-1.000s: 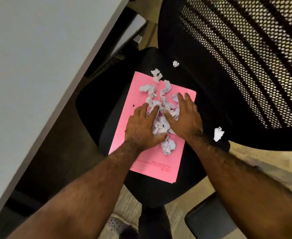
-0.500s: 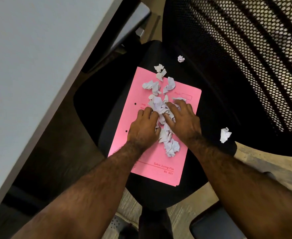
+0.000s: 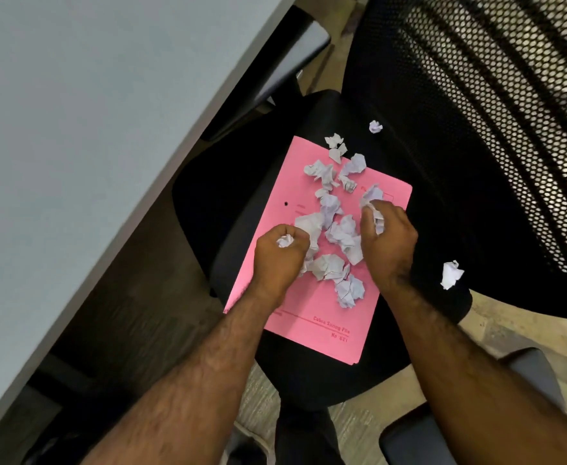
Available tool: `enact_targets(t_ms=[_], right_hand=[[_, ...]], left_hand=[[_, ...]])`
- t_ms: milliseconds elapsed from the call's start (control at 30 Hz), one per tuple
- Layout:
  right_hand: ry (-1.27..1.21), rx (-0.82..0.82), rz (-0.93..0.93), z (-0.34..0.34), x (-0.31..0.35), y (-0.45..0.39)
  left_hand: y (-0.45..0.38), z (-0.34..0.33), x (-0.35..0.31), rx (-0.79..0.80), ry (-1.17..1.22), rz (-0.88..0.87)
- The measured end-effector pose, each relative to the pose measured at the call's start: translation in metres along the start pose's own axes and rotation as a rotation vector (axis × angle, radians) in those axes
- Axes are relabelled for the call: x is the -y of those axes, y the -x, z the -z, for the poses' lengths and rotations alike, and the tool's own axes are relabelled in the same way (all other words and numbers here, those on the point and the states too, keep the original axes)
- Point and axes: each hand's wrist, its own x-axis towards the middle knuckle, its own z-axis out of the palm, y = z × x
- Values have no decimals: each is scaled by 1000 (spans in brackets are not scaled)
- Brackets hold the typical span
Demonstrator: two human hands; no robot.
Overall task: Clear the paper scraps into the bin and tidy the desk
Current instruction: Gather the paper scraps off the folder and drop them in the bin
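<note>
**Scraps gathered in both hands, most of the clearing still to be done**

The task is judged to be at an early stage. The paper scraps point(image 3: 334, 226) are found mostly on a pink folder point(image 3: 308, 310), which lies flat on the seat of a black office chair point(image 3: 308, 380). The pile is spread along the middle of the folder, from its far edge down to about its centre.

The left hand point(image 3: 280, 260) is clenched round a small crumpled scrap over the folder's left part, and white paper is seen between its fingers. The right hand point(image 3: 389, 243) is curled round another bunch of scraps near the folder's right edge. So two handfuls are held, but nothing has been thrown away as far as can be seen.

Some pieces are lying off the folder: one loose scrap point(image 3: 451, 274) rests on the seat to the right of the folder, and one small ball point(image 3: 375, 126) lies on the seat just beyond the folder's far edge. These will have to be collected separately.

No bin is shown in the view, so its place and its content cannot be told. The folder serves here as a kind of tray for the scraps. The grey surface point(image 3: 91, 129), to the left of the folder, shows no scraps on the part that is visible.
</note>
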Motion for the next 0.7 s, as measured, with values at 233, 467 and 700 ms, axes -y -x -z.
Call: enact_targets(t_ms=[233, 467, 700], right_hand=[[-505, 34, -684, 9, 19, 15], [-929, 94, -967, 18, 46, 45], [-944, 407, -886, -5, 92, 107]], left_hand=[[22, 26, -8, 171, 402, 221], [48, 64, -4, 211, 540, 207], [84, 126, 32, 67, 635, 139]])
